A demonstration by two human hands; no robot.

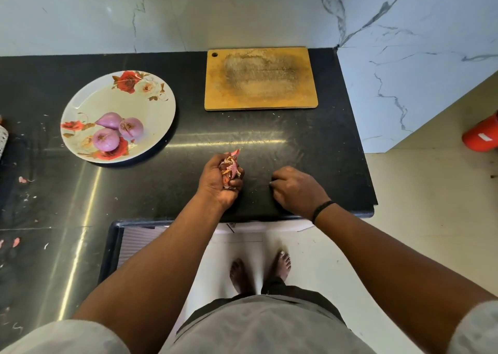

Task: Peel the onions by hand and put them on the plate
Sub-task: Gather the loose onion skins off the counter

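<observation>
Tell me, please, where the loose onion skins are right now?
In the head view, the onion skins are bunched in the left hand, above the dark counter near its front edge, right of the plate.

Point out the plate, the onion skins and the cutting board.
plate (151,103): head view, bare right rim.
onion skins (230,166): head view, middle of the bunch gripped in the left hand.
cutting board (260,80): head view, worn centre.

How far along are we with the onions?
Done: three peeled onions sit on the plate. In hand: the left hand grips a wad of skins; the right hand, fingers curled, rests on the counter. Left: no unpeeled onion in view; only skins and scraps to clear.
</observation>
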